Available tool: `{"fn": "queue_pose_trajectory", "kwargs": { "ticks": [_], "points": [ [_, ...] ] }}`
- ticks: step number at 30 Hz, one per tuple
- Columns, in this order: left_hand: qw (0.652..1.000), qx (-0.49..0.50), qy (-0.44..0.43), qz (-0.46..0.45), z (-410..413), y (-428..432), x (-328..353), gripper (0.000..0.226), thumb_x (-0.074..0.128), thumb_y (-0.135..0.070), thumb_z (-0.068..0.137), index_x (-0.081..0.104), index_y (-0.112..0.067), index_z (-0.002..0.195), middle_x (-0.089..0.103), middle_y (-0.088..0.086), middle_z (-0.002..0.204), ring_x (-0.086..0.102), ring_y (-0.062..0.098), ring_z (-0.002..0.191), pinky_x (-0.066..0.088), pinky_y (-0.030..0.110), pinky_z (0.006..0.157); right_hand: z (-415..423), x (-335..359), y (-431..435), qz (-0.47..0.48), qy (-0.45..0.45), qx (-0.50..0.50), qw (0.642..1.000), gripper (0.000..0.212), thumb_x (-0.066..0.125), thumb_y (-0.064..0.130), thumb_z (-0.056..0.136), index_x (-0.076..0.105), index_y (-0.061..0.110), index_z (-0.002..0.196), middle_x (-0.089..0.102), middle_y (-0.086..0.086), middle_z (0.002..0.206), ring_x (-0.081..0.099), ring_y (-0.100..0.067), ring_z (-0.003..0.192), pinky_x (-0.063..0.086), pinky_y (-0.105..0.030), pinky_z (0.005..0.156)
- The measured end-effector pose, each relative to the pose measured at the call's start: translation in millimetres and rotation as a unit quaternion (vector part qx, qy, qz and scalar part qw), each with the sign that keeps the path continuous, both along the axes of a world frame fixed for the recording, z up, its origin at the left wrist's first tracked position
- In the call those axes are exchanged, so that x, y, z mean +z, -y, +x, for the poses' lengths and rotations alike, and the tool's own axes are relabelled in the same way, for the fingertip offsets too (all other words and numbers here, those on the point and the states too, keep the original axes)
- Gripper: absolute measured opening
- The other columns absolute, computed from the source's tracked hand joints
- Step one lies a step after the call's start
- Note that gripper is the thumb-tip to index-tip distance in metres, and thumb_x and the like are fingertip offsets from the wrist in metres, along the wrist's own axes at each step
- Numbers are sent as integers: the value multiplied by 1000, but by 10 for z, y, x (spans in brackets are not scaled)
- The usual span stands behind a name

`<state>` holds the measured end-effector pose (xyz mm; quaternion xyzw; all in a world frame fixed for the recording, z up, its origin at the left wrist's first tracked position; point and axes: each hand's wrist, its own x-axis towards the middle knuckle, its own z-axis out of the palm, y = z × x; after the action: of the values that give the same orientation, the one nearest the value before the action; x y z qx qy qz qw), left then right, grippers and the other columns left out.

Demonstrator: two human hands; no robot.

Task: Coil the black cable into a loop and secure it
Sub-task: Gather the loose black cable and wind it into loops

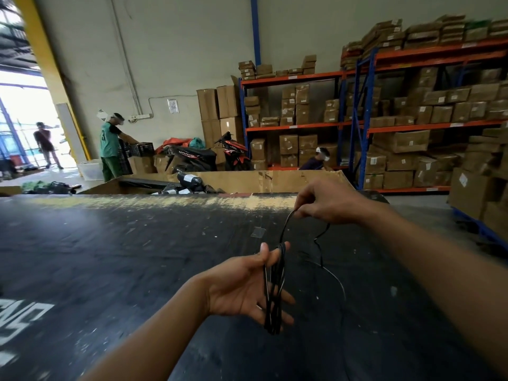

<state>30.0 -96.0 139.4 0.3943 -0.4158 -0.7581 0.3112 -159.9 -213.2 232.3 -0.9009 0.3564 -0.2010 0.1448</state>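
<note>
The black cable point(275, 292) hangs in several loops around the fingers of my left hand point(242, 287), which is palm-up over the black table point(123, 257) with fingers spread. One strand rises from the loops to my right hand point(327, 202), which pinches it higher and farther back. Below my right hand the loose end of the cable kinks downward and trails in a curve across the table to the right of the coil.
Behind the table stands a large open cardboard bin point(247, 180) with dark parcels in it. Shelving stacked with cartons point(398, 119) fills the right. A person in a green shirt point(110, 144), parked motorbikes point(209, 155) and another seated person are farther back.
</note>
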Motion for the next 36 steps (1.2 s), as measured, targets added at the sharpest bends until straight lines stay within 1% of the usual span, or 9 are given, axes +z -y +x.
{"fn": "queue_pose_trajectory", "kwargs": {
  "ticks": [4,6,8,12,15,17,22,31,36],
  "points": [
    [998,60,-6,-20,143,132,4,49,34,-65,90,48,-48,134,55,29,120,46,57,123,45,64,94,2,105,-112,-9,33,8,999,5,71,24,85,74,21,83,68,7,73,61,4,55,42,-11,47],
    [995,86,-24,-36,202,205,82,50,34,-63,92,56,-42,130,56,32,121,46,59,123,43,65,96,30,109,-203,1,56,10,998,10,69,24,87,74,16,84,65,8,67,57,9,45,38,-8,40],
    [993,98,-39,-56,248,284,178,53,34,-62,93,62,-34,127,60,34,119,49,60,121,43,66,97,70,70,-319,34,69,12,997,16,64,25,91,73,14,83,63,5,64,54,0,43,39,-15,42],
    [990,111,-49,-72,271,450,353,67,37,-62,92,44,-18,143,49,36,128,57,55,112,48,64,94,142,-59,-565,116,88,-2,989,27,54,28,97,69,7,89,58,-3,63,48,-10,46,39,-21,39],
    [984,116,-93,-98,249,511,443,57,37,-59,93,69,-19,117,64,26,111,68,45,97,56,59,81,130,-160,-728,207,139,-3,968,27,46,25,101,65,6,93,57,1,57,46,-6,38,40,-21,37],
    [981,121,-111,-106,245,532,476,50,43,-57,89,71,-18,106,66,22,101,68,41,90,58,55,73,99,-233,-836,261,168,8,951,29,40,25,103,62,8,96,56,0,56,46,-5,36,40,-21,36],
    [977,154,-92,-113,229,561,546,54,29,-59,96,53,-19,123,53,40,122,56,58,112,48,65,92,57,-564,-984,315,185,29,931,33,35,27,104,60,5,97,56,-2,56,47,-11,41,42,-24,40],
    [979,38,-161,-120,21,444,610,51,20,-61,98,40,-47,143,44,45,135,45,63,122,52,64,87,56,-1071,-764,368,118,63,920,33,43,38,101,64,14,91,60,-4,67,60,-15,53,44,-27,52],
    [983,-39,-144,-108,-68,308,534,51,24,-59,98,33,-47,146,25,40,149,36,60,129,43,70,95,12,-971,-493,338,158,83,924,19,58,19,95,63,25,112,71,-2,79,62,-17,64,53,-31,59]
  ]
}}
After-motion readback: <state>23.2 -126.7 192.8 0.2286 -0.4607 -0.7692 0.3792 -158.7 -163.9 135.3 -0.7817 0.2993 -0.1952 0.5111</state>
